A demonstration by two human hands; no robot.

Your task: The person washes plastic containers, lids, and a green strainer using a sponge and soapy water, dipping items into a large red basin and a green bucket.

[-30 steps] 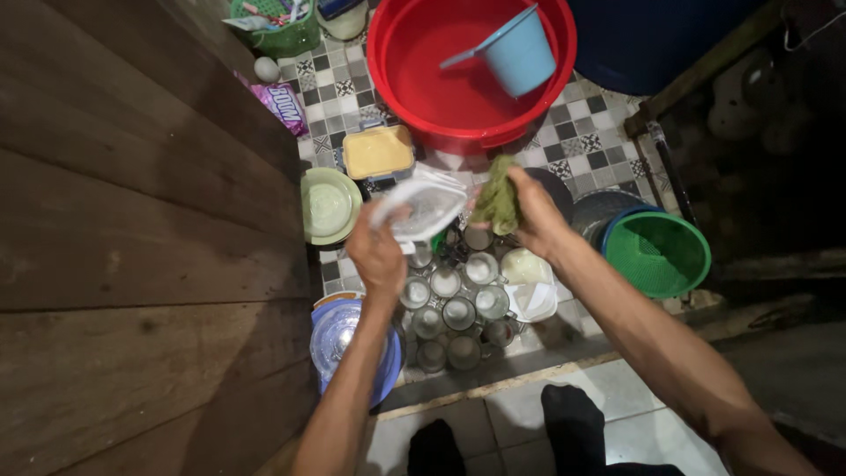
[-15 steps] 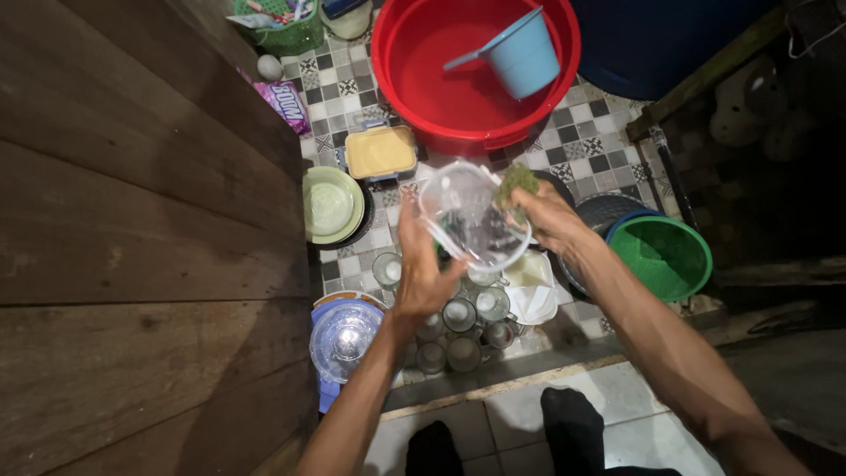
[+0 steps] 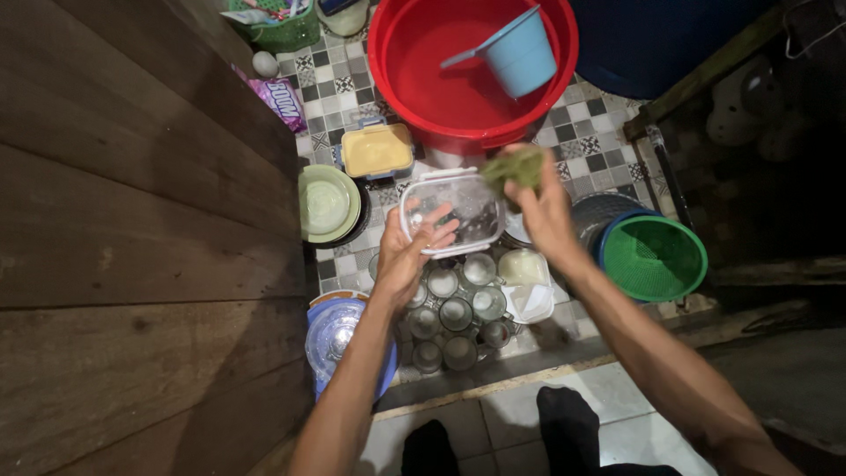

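Note:
My left hand (image 3: 412, 251) grips a clear plastic food container (image 3: 454, 211) by its near left edge and holds it above the floor, its opening facing me. My right hand (image 3: 542, 207) is closed around a green scouring sponge (image 3: 514, 167) at the container's far right rim. Directly below both hands stand several glass cups (image 3: 454, 313) packed together on the tiled floor.
A big red basin (image 3: 414, 79) with a light blue scoop (image 3: 520, 57) sits at the back. A yellow-filled tub (image 3: 376, 150), green plates (image 3: 326, 204), a blue-rimmed lid (image 3: 333, 339), a green basket (image 3: 654, 258) and white containers (image 3: 524, 275) ring the cups. A wooden wall (image 3: 132, 247) fills the left.
The container has turned from a tilted, side-on hold to face me, and my left hand has shifted to its near edge. My right hand with the sponge has moved up to its far rim.

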